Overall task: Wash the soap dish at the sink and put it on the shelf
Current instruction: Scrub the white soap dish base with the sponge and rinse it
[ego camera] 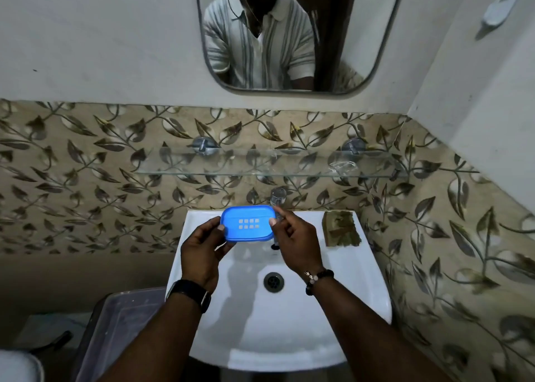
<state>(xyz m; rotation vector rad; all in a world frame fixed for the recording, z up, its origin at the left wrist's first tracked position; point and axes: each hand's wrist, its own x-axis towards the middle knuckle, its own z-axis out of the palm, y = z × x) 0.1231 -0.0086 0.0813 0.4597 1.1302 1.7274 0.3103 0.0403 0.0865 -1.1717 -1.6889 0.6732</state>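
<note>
A small bathroom with leaf-patterned wall tiles, a mirror (275,34) above and a white sink (370,280) below me. My left grip (202,248) and right grip (295,237) each pinch one end of a blue soap dish (247,222), holding it roughly level over the back of the basin, just in front of the tap (278,196). I see no water running. I judge rinsing comes next: keep both ends pinched and tilt the dish so its holes drain. The glass shelf (260,161) hangs above the tap. A clear wrapper (343,166) lies near its right end, so I would aim left of that. A brown slab (341,229) rests on the sink's right rim.
</note>
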